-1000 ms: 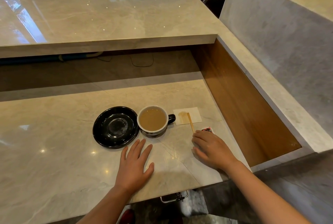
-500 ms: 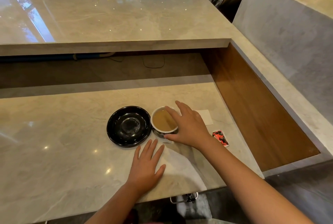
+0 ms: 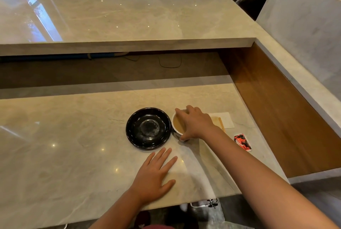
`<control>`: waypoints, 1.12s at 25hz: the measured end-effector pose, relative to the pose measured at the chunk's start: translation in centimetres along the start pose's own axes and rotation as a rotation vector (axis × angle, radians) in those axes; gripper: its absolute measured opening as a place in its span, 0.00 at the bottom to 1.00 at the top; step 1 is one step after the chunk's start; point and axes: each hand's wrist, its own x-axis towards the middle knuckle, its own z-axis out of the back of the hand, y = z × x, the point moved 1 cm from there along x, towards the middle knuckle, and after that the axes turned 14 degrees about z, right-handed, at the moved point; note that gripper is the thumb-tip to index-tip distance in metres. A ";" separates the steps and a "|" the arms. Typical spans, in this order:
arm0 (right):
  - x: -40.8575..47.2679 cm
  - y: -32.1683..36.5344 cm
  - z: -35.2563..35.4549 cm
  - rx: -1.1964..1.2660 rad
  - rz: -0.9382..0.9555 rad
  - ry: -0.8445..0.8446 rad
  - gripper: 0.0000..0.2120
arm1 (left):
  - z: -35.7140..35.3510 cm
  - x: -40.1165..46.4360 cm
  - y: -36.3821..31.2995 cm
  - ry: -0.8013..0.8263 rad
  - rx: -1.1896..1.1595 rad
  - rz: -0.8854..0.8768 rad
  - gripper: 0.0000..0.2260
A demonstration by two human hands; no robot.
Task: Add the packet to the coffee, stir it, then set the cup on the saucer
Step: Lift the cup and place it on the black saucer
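Pale marble worktop (image 3: 64,155), right hand (image 3: 197,124) gripping the cup (image 3: 177,126) from above.
Cup of light brown coffee sits at frame centre, just right of the black saucer (image 3: 148,128); left hand (image 3: 153,177) lies open and flat below; torn packet (image 3: 242,141) lies right, near the napkin (image 3: 226,121).

Our left hand (image 3: 154,177) lies flat, palm down, fingers spread. Our right hand (image 3: 196,123) reaches forward, arm extended, fingers curled in a grip from above.
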 end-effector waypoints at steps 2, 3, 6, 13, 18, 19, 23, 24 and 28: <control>0.3 0.1 0.2 0.001 -0.006 0.005 0.50 | 0.1 -0.1 0.5 0.014 -0.025 -0.020 0.29; 0.4 0.0 0.2 0.002 -0.003 0.003 0.50 | 0.1 -0.1 0.6 0.016 -0.025 -0.026 0.29; 0.5 -0.2 0.3 -0.003 0.012 -0.015 0.49 | 0.1 0.1 0.7 0.014 -0.014 -0.027 0.29; 0.2 0.2 -0.1 0.065 -0.055 -0.083 0.46 | 0.1 0.1 0.9 0.017 -0.015 -0.045 0.29; 0.1 1.6 2.0 0.057 -0.039 -0.144 0.46 | -0.2 0.2 1.0 0.018 -0.044 -0.056 0.29; 0.2 2.1 2.6 0.042 -0.021 -0.156 0.45 | -0.3 0.2 1.0 0.018 -0.048 -0.058 0.29; 1.3 4.9 4.0 0.031 0.083 -0.190 0.45 | -0.3 0.2 1.1 0.024 -0.055 -0.056 0.29; 1.7 5.7 4.1 0.041 0.102 -0.192 0.45 | -0.3 0.2 1.1 0.023 -0.059 -0.058 0.29; 3.5 8.0 3.7 0.052 0.154 -0.172 0.45 | -0.2 0.3 1.1 0.010 -0.079 -0.060 0.29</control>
